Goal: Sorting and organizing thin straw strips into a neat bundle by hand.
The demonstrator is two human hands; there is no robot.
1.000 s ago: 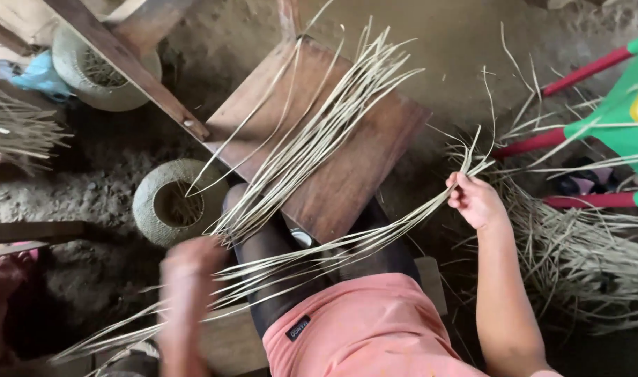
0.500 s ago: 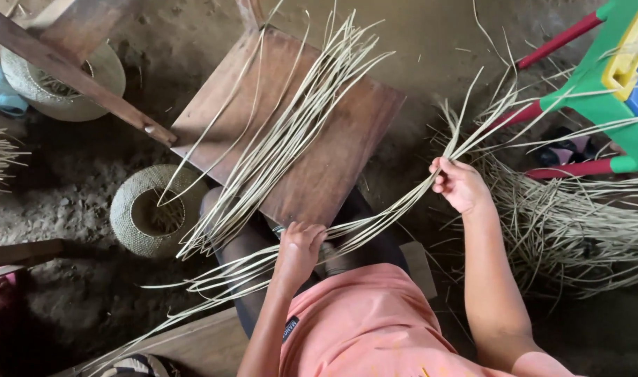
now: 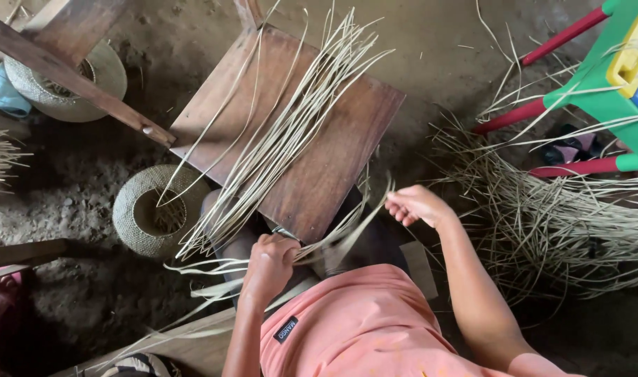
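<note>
Two hands work one bunch of pale straw strips across the lap: the left hand has its grip clamped round the bunch, and the right hand pinches the far ends, though motion blur makes that grip hard to be sure of. To do this well, hold the strips taut and level between both hands so none slip out. One wooden board carries a second sheaf; two woven baskets sit on the dirt floor.
</note>
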